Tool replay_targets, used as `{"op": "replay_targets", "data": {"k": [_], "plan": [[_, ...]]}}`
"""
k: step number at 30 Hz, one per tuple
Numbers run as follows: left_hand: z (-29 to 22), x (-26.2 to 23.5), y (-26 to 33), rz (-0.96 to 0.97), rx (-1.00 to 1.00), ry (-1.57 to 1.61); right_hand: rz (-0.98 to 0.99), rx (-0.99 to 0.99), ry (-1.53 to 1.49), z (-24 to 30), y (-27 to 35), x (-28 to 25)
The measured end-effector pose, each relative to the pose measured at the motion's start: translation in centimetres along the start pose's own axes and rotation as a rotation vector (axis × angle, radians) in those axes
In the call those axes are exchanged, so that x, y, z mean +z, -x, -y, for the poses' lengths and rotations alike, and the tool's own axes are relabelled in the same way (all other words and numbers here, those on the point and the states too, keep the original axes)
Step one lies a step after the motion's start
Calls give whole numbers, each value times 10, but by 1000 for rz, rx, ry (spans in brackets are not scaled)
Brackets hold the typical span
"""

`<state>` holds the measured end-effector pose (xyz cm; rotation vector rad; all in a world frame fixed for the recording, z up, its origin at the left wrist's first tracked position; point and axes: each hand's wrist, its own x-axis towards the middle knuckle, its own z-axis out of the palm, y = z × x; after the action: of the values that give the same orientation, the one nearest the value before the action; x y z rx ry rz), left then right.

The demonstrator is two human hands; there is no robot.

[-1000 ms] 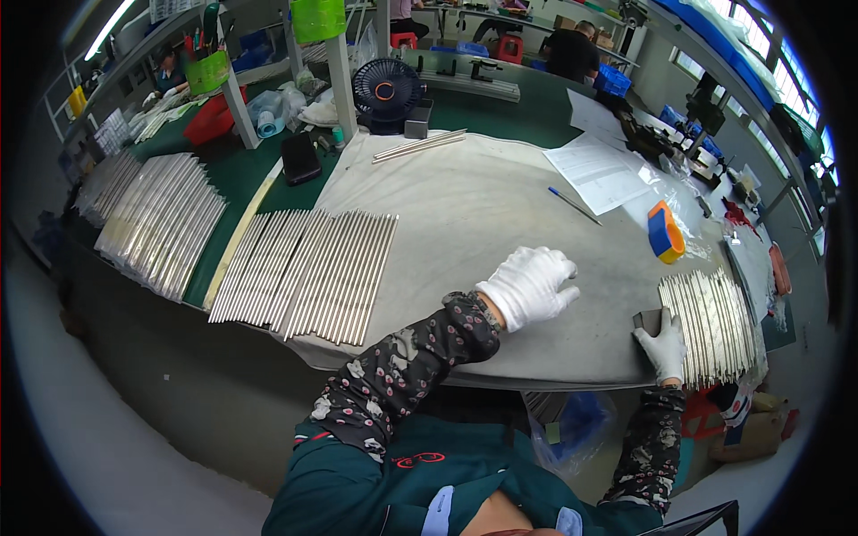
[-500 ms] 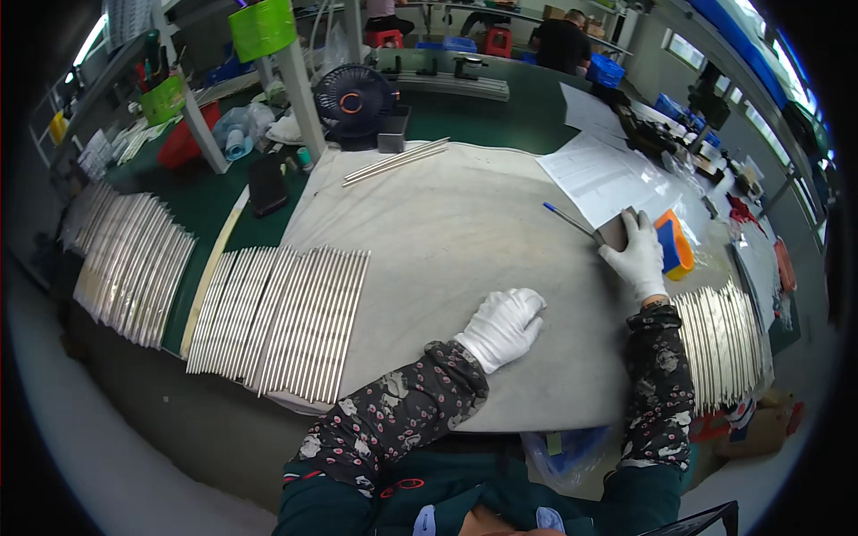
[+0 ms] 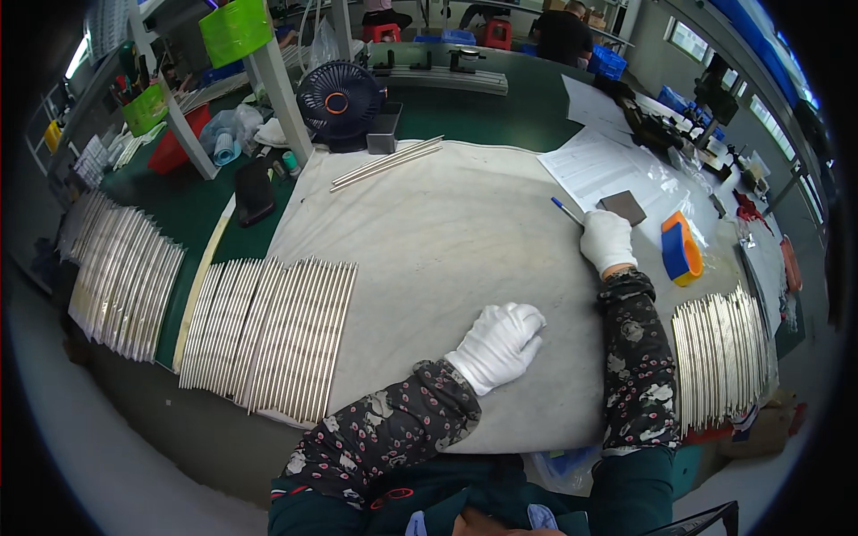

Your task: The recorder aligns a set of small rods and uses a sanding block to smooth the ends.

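Observation:
Both my hands wear white gloves. My left hand [image 3: 499, 347] rests on the pale cloth [image 3: 429, 232] with its fingers curled in; whatever may be inside them is hidden. Farther off to the right, my right hand [image 3: 609, 241] is closed around the near end of a blue pen [image 3: 567, 211], whose far end sticks out to the left. Just beyond that hand, a flat grey-brown block [image 3: 623, 207] lies on printed paper sheets [image 3: 585, 165]. An orange-and-blue tool [image 3: 681, 249], like a tape holder, stands to the right of the hand.
Rows of thin silver rods [image 3: 299, 339] lie at the left, with more rods [image 3: 726, 357] at the right edge. A few loose rods [image 3: 386, 164] lie at the back near a dark fan [image 3: 340, 103]. A black phone [image 3: 256, 190] lies at left. A person [image 3: 561, 37] sits far off.
My right hand has let go of the grey-brown block and come left and nearer, onto the pen. The block now lies on the papers. My left hand stays curled in about the same place.

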<state>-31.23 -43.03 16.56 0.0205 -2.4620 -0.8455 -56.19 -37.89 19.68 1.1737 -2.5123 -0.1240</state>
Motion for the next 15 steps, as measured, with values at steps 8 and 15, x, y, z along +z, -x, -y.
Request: {"op": "replay_targets", "data": {"k": [8, 15], "plan": [[-3, 5, 1, -31, 47, 35, -48, 25, 26, -5, -30, 22], [-1, 8, -3, -17, 38, 29, -193, -15, -124, 7, 25, -19]]}}
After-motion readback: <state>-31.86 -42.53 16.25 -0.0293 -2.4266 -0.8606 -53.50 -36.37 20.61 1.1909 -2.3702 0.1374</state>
